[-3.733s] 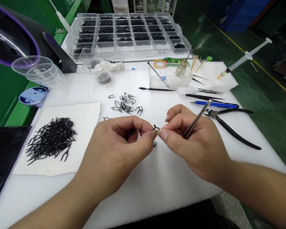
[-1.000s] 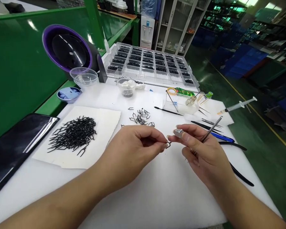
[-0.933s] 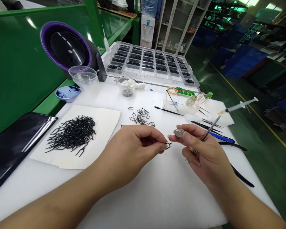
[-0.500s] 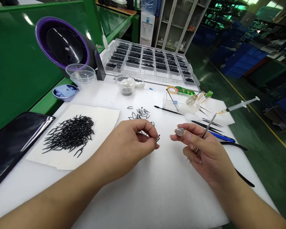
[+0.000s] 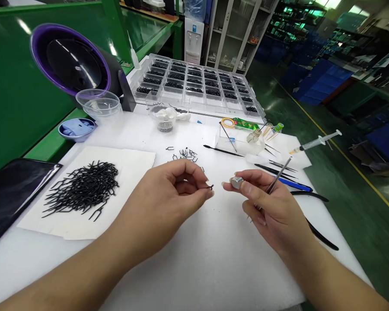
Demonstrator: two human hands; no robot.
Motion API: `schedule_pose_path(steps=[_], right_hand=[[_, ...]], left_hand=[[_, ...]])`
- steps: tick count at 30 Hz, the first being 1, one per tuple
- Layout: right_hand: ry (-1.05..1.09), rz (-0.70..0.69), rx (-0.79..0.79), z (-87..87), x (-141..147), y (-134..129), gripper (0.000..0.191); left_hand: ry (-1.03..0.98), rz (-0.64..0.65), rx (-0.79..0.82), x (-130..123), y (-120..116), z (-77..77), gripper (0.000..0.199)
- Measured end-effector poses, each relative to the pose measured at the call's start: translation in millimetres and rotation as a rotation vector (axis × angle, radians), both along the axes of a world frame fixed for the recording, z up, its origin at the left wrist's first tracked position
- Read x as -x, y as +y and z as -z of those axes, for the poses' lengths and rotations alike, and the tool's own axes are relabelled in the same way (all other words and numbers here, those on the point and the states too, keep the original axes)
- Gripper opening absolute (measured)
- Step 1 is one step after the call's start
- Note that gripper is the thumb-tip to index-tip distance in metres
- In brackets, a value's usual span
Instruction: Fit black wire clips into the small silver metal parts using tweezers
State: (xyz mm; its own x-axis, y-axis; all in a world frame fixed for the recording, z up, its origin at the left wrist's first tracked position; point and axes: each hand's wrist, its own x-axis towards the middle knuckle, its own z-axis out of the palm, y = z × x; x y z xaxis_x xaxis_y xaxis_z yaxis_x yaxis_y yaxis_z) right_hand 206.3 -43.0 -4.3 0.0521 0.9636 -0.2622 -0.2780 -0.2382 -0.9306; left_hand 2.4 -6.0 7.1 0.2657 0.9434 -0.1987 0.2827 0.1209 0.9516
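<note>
Between thumb and forefinger, my left hand (image 5: 168,203) pinches a small black piece (image 5: 210,187), mostly hidden by the fingertips. My right hand (image 5: 272,207) holds a short silver metal cylinder (image 5: 237,182) between thumb and fingers, with metal tweezers (image 5: 279,173) lying across the same hand. The two hands are apart, facing each other over the white mat (image 5: 210,259). Behind my left hand lie several loose black forked pieces (image 5: 188,155). A large heap of black forked pieces (image 5: 84,188) rests on white paper (image 5: 132,160) at the left.
Farther back stand a compartment tray (image 5: 227,110) of black pieces, a purple-rimmed black device (image 5: 81,65) and clear cups (image 5: 100,106). To the right are a syringe (image 5: 317,141), a blue-handled tool (image 5: 294,185), a tape roll (image 5: 227,122) and a glass bottle (image 5: 253,135). A dark tray (image 5: 16,194) lies left.
The whole view has shifted slightly. The black piece at my left fingertips is turned and shows less, and the silver cylinder is tilted differently in my right hand.
</note>
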Motion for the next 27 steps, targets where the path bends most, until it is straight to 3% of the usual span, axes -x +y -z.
schedule_pose_path(steps=[7,27], right_hand=[[-0.064,0.039,-0.134,-2.1,4,-8,0.014],[-0.074,0.006,-0.132,-1.1,15,-19,0.013]], left_hand=[[-0.093,0.024,-0.044,-5,-9,-5.3,0.007],[-0.127,-0.023,-0.018,-14,-11,-9.5,0.007]])
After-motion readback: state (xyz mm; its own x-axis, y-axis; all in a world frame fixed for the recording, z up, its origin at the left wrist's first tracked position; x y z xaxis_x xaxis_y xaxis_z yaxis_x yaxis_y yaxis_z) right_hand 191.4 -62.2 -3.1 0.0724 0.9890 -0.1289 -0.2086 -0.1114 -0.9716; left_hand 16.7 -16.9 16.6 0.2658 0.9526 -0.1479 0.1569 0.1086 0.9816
